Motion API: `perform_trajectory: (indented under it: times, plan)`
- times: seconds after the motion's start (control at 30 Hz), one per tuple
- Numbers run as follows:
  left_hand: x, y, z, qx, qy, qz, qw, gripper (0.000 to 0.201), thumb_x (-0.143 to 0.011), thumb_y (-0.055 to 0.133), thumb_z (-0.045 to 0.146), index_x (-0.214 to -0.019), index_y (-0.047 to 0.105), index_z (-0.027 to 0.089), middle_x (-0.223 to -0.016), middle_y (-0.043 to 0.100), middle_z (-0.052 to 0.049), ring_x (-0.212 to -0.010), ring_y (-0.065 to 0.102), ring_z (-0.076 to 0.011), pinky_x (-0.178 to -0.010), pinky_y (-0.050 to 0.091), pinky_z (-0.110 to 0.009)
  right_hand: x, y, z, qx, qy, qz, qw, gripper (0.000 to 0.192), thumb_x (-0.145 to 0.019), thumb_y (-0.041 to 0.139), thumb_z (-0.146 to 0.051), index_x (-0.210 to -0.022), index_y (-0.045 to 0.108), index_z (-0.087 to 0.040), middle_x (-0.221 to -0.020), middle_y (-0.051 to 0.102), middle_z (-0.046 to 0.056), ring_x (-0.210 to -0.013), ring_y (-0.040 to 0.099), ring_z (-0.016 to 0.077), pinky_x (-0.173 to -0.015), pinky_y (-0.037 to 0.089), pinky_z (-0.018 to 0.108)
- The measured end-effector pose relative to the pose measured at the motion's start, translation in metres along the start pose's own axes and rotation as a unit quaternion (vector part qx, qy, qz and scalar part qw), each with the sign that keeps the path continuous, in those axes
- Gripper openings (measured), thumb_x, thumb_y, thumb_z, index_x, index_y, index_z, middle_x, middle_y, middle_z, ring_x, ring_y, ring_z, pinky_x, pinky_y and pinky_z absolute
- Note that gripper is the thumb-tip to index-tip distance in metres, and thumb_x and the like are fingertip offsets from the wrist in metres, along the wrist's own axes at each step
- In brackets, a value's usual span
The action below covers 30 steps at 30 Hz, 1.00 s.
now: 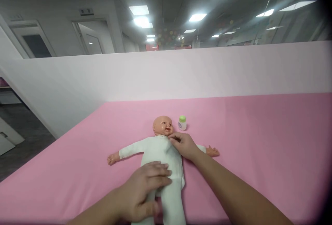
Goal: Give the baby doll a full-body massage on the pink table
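Left hand (145, 187) flat on doll (163, 155) belly; right hand (183, 143) at collar.

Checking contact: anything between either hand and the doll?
Nothing visible. The left hand lies flat on the doll at its belly, and the right hand touches its collar and shoulder. The small bottle stands apart, beside the head.

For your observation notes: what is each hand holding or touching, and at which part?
Both hands rest on the doll: left hand flat on its belly, right hand at its collar. Neither clearly grips.
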<state>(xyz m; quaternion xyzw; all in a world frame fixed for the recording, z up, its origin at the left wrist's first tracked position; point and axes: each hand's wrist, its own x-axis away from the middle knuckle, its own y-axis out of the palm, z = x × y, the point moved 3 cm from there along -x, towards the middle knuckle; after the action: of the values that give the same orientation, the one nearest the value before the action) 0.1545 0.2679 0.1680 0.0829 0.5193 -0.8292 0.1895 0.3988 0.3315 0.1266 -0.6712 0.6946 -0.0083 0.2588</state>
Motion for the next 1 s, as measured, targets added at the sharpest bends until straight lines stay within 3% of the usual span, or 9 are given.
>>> perform_trajectory:
  times: [0.13, 0.23, 0.33, 0.47, 0.53, 0.6, 0.73, 0.87, 1.0]
  plan:
    - [-0.01, 0.006, -0.03, -0.06, -0.054, -0.073, 0.994, 0.074, -0.095, 0.053, 0.064, -0.159, 0.034, 0.034, -0.166, 0.033, -0.005, -0.152, 0.032, -0.0357, -0.127, 0.016, -0.057, -0.003, 0.002, -0.003, 0.032, -0.023, -0.028, 0.999, 0.019, -0.093, 0.06, -0.029, -0.101, 0.077, -0.025, -0.105, 0.077, 0.002, -0.097, 0.07, 0.0222, -0.087, 0.054, 0.036]
    - [-0.022, 0.006, -0.064, -0.09, -0.111, -0.038, 0.989, 0.075, -0.1, 0.046, 0.06, -0.164, 0.019, 0.033, -0.17, 0.022, -0.005, -0.155, 0.024, -0.034, -0.126, 0.018, -0.056, -0.005, 0.003, -0.005, 0.041, -0.031, -0.037, 0.998, 0.019, -0.093, 0.06, -0.028, -0.102, 0.076, -0.025, -0.105, 0.077, 0.002, -0.097, 0.07, 0.0223, -0.088, 0.054, 0.036]
    - [-0.027, 0.008, -0.089, -0.097, -0.16, 0.011, 0.982, 0.073, -0.102, 0.045, 0.056, -0.165, 0.017, 0.032, -0.17, 0.023, -0.004, -0.155, 0.024, -0.0315, -0.126, 0.024, -0.053, -0.006, 0.004, -0.005, 0.041, -0.032, -0.045, 0.998, 0.021, -0.095, 0.057, -0.029, -0.104, 0.075, -0.025, -0.106, 0.076, 0.003, -0.098, 0.07, 0.022, -0.089, 0.055, 0.036]
    - [-0.025, 0.007, -0.104, -0.099, -0.191, 0.035, 0.976, 0.069, -0.102, 0.046, 0.054, -0.163, 0.024, 0.032, -0.168, 0.029, -0.004, -0.154, 0.026, -0.0292, -0.127, 0.021, -0.054, -0.005, 0.003, -0.005, 0.076, -0.05, -0.033, 0.995, 0.022, -0.096, 0.056, -0.029, -0.109, 0.074, -0.025, -0.11, 0.075, 0.004, -0.102, 0.07, 0.0224, -0.092, 0.055, 0.037]
    - [-0.024, 0.005, -0.108, -0.092, -0.196, 0.036, 0.975, 0.066, -0.103, 0.043, 0.054, -0.163, 0.026, 0.032, -0.167, 0.032, -0.003, -0.154, 0.028, -0.0275, -0.128, 0.019, -0.053, 0.0, 0.003, -0.012, 0.102, -0.098, -0.012, 0.99, 0.023, -0.094, 0.059, -0.03, -0.111, 0.073, -0.024, -0.112, 0.075, 0.006, -0.104, 0.069, 0.0234, -0.094, 0.054, 0.039]
    - [-0.022, 0.004, -0.111, -0.083, -0.198, 0.041, 0.976, 0.065, -0.103, 0.043, 0.054, -0.162, 0.026, 0.032, -0.166, 0.032, -0.002, -0.154, 0.028, -0.0264, -0.128, 0.02, -0.051, 0.01, 0.007, -0.028, 0.11, -0.188, -0.018, 0.976, 0.028, -0.091, 0.062, -0.033, -0.117, 0.071, -0.024, -0.118, 0.073, 0.008, -0.112, 0.067, 0.0255, -0.102, 0.051, 0.042]
    - [-0.02, 0.002, -0.119, -0.069, -0.201, 0.05, 0.976, 0.064, -0.103, 0.043, 0.055, -0.162, 0.028, 0.033, -0.167, 0.03, -0.001, -0.154, 0.027, -0.0265, -0.128, 0.021, -0.051, 0.04, 0.027, -0.071, 0.073, -0.359, -0.139, 0.92, 0.055, -0.09, 0.06, -0.059, -0.13, 0.062, -0.023, -0.13, 0.068, 0.011, -0.125, 0.061, 0.0283, -0.112, 0.043, 0.045]
    - [-0.019, 0.0, -0.13, -0.056, -0.211, 0.072, 0.973, 0.063, -0.104, 0.041, 0.054, -0.162, 0.029, 0.032, -0.167, 0.028, -0.001, -0.156, 0.021, -0.0286, -0.127, 0.02, -0.054, 0.059, 0.049, -0.089, 0.113, -0.366, -0.287, 0.878, 0.051, -0.096, 0.053, -0.062, -0.129, 0.063, -0.023, -0.125, 0.071, 0.009, -0.128, 0.06, 0.0236, -0.115, 0.04, 0.038]
    - [-0.019, -0.001, -0.132, -0.017, -0.221, 0.11, 0.969, 0.059, -0.104, 0.042, 0.054, -0.158, 0.039, 0.031, -0.165, 0.033, -0.002, -0.155, 0.025, -0.0272, -0.128, 0.021, -0.053, 0.051, 0.047, -0.077, 0.143, -0.311, -0.284, 0.896, 0.063, -0.089, 0.062, -0.068, -0.134, 0.063, -0.023, -0.136, 0.066, 0.011, -0.131, 0.057, 0.0273, -0.122, 0.029, 0.047]
